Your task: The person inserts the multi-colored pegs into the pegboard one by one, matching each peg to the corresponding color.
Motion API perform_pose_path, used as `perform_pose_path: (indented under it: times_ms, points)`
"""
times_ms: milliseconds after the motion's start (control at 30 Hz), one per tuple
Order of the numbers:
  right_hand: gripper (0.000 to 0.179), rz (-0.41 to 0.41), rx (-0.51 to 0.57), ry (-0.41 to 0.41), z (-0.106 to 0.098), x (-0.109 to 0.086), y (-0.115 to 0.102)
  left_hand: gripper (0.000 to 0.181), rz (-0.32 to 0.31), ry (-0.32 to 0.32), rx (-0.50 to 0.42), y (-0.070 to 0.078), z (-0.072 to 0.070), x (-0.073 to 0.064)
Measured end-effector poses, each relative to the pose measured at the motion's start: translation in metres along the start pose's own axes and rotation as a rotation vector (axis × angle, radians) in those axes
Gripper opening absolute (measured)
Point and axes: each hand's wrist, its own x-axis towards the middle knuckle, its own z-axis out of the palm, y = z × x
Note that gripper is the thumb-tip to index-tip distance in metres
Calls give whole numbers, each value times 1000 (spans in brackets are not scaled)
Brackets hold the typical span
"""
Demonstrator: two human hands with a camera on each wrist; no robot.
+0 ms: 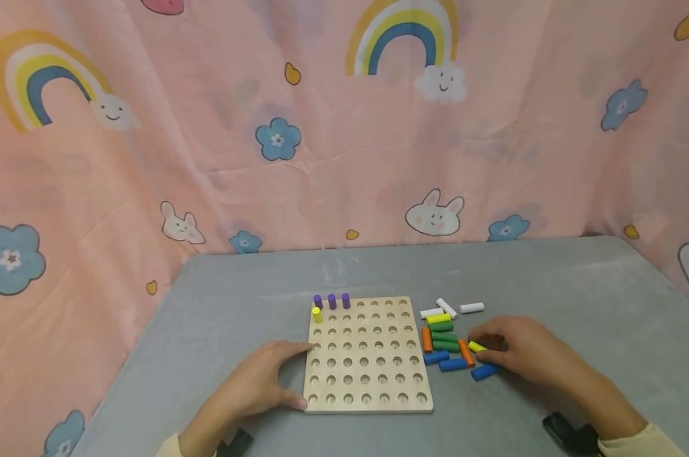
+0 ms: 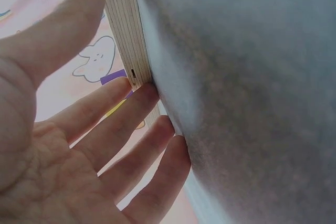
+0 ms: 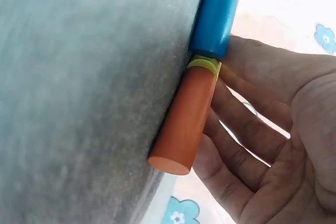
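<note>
A square wooden pegboard (image 1: pixel 369 355) with rows of round holes lies on the table. Three purple pegs (image 1: pixel 331 301) stand in its back row, and one yellow peg (image 1: pixel 317 315) stands in the second row at the left. My left hand (image 1: pixel 262 377) rests against the board's left side, thumb and fingers spread along the edge; the left wrist view shows fingertips at the layered wood edge (image 2: pixel 127 24). To the right of the board, my right hand (image 1: pixel 529 349) pinches a lying yellow peg (image 1: pixel 477 346) between thumb and fingers. An orange peg (image 3: pixel 184 119) and a blue peg (image 3: pixel 218 14) lie close by.
Loose pegs lie right of the board: white (image 1: pixel 472 308), green (image 1: pixel 445 346), orange (image 1: pixel 427 339), blue (image 1: pixel 453 365) and another yellow peg (image 1: pixel 438 319). The grey table (image 1: pixel 253 285) ends at a pink patterned curtain (image 1: pixel 333 190) behind.
</note>
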Motion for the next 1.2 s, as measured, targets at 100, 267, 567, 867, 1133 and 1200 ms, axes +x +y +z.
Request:
perform_pose_path:
  times_ms: [100,267,567,867,1133,1200]
  points:
    - [27,-9,-8,0,1,1,-1,90,-8,-4,-6,-1,-1,0]
    - [29,-6,-24,23,4,1,-2,91,-6,-8,-16,-2,0,0]
    - [32,-35,-13,135,4,-3,-4,90,3,-11,-11,-1,2,-2]
    - [27,-73,27,195,6,-4,-4,90,-2,-10,10,0,1,-1]
    - [23,-45,48,166,2,-4,-6,85,33,-2,-5,-1,1,-1]
    - [21,-28,54,155,2,-3,-7,84,40,0,-11,-2,1,-2]
